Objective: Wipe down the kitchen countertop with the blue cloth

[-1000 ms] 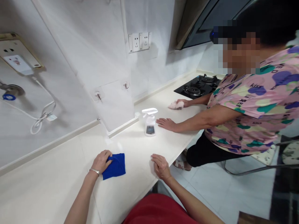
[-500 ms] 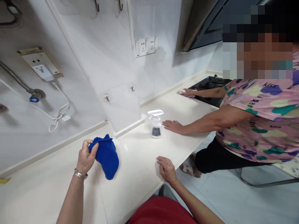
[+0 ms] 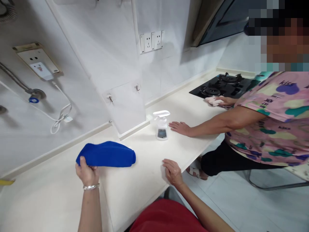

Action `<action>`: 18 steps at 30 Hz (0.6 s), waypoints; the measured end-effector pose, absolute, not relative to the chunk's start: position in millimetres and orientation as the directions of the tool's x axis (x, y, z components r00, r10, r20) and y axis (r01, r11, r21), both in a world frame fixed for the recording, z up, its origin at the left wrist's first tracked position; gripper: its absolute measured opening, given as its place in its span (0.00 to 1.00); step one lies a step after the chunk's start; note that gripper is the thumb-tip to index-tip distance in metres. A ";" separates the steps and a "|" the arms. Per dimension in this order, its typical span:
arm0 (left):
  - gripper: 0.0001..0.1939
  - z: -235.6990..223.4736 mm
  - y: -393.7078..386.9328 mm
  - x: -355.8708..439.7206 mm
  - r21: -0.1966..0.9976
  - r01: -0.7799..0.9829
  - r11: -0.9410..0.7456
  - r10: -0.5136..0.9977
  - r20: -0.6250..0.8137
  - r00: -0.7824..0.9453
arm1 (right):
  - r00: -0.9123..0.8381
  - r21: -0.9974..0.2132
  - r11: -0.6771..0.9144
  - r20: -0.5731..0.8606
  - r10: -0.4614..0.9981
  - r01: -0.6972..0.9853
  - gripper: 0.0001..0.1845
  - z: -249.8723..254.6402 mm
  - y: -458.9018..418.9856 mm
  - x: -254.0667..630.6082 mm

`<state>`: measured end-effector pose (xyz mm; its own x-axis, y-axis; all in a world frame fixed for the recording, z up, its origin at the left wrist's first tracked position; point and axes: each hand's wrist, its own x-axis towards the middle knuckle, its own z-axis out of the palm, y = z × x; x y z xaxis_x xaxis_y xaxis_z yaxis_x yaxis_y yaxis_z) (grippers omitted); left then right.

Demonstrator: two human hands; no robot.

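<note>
L hand [image 3: 87,171] clamped on blue cloth [image 3: 107,154], gripping its end, cloth held up over white counter [image 3: 135,190]; R hand [image 3: 172,172] open, flat at counter edge, nearest spray bottle [image 3: 161,125].

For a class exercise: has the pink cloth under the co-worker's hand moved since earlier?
Yes: the pale pink cloth slid farther from the white spray bottle, along the black gas hob's front edge.

A spray bottle with a white trigger [image 3: 161,125] stands near the wall — above it a double wall socket [image 3: 151,42], and farther along a black two-burner gas hob [image 3: 220,87] beneath a range hood [image 3: 217,22] — while a white cable [image 3: 61,117] hangs in a loop on the left wall
</note>
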<state>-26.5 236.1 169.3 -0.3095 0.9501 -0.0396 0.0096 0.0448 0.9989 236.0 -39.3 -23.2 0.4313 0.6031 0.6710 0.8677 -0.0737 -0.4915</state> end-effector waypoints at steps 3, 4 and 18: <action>0.13 117.0 232.6 -52.5 0.970 0.104 0.219 0.917 -0.168 -0.362 | 0.434 -0.496 -0.072 0.669 0.603 0.865 0.19 -22.8 -39.1 236.4; 0.13 102.6 228.8 -63.3 0.954 0.138 0.265 0.911 -0.201 -0.359 | 0.436 -0.498 -0.074 0.668 0.603 0.864 0.19 -23.0 -39.2 236.8; 0.28 79.1 257.8 -135.4 0.556 0.822 0.120 0.984 -0.174 -0.026 | 0.434 -0.502 -0.078 0.647 0.627 0.861 0.18 -27.8 -40.8 237.0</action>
